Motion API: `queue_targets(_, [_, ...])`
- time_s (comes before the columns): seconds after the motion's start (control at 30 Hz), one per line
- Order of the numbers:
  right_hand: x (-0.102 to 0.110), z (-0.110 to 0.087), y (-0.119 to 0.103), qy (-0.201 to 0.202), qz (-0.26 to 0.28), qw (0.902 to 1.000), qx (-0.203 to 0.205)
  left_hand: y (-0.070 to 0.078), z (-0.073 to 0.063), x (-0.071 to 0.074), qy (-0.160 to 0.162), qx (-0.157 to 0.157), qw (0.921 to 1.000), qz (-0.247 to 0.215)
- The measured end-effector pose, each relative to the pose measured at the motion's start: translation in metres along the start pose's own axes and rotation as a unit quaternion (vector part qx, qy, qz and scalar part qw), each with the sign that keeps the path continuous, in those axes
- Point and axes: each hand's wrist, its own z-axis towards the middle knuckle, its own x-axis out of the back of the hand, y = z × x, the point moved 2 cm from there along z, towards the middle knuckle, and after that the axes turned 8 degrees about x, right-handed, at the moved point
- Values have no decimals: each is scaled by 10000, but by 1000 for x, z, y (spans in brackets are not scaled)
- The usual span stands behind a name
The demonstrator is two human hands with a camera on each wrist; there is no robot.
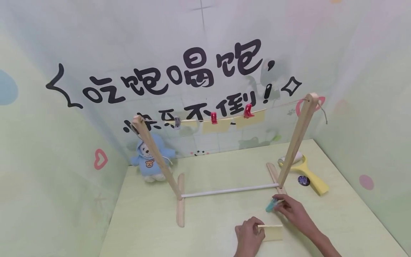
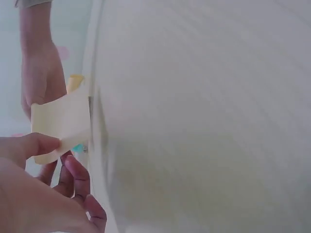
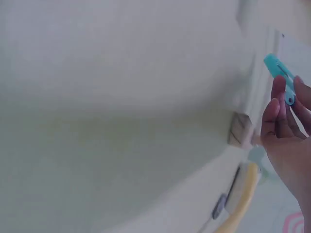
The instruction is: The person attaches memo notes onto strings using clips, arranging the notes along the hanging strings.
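Note:
Between the thumb and fingers of my left hand [image 1: 249, 236] is a pale yellow paper slip [image 1: 273, 233], which bends slightly in the left wrist view. My right hand [image 1: 293, 213] pinches a teal clip [image 3: 279, 68] by one end, just above the table and beyond the paper. Behind both hands stands a wooden frame [image 1: 297, 137] with a string [image 1: 279, 106] tied between its posts. Several similar yellow slips [image 1: 218, 127] hang from the string, held by a grey clip [image 1: 177, 122], a red clip [image 1: 214, 117] and another red clip [image 1: 248, 111].
A white rod [image 1: 229, 190] joins the frame's wooden feet. Behind the left post sits a plush toy [image 1: 151, 160] in blue. Right of the frame lie a yellow-handled lint roller [image 1: 313, 178] and a dark round object [image 1: 303, 180]. Printed cloth walls [image 1: 363, 117] enclose the table.

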Motion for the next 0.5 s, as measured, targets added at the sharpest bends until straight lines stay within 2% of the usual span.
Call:
queue_targets(0.07, [13, 5, -5, 297, 60, 9995, 13, 2, 3, 3, -172, 144, 9979, -600])
queue_targets(0.1, [21, 10, -9, 448, 75, 9989, 73, 1, 5, 4, -136, 57, 9962, -854])
queue_targets(0.17, [40, 21, -23, 599, 167, 9980, 78, 3, 9, 7, -138, 141, 9907, -1343])
queue_targets(0.2, [52, 28, -32, 607, 172, 9980, 76, 8, 12, 11, -99, 123, 9884, -1514])
queue_targets(0.3, [92, 52, -71, 500, 202, 9983, 204, 34, 22, 29, 19, 373, 9804, -1936])
queue_targets(0.33, [105, 60, -87, 455, 109, 9983, 362, 48, 27, 37, 8, 545, 9777, -2027])
queue_targets(0.37, [119, 70, -103, 422, 2, 9965, 716, 65, 33, 47, -42, 709, 9746, -2126])
queue_targets(0.43, [143, 86, -135, 485, -307, 9876, 1458, 91, 47, 62, -29, 629, 9721, -2259])
queue_targets(0.5, [166, 102, -166, 669, -726, 9702, 2212, 118, 61, 75, 37, 243, 9724, -2318])
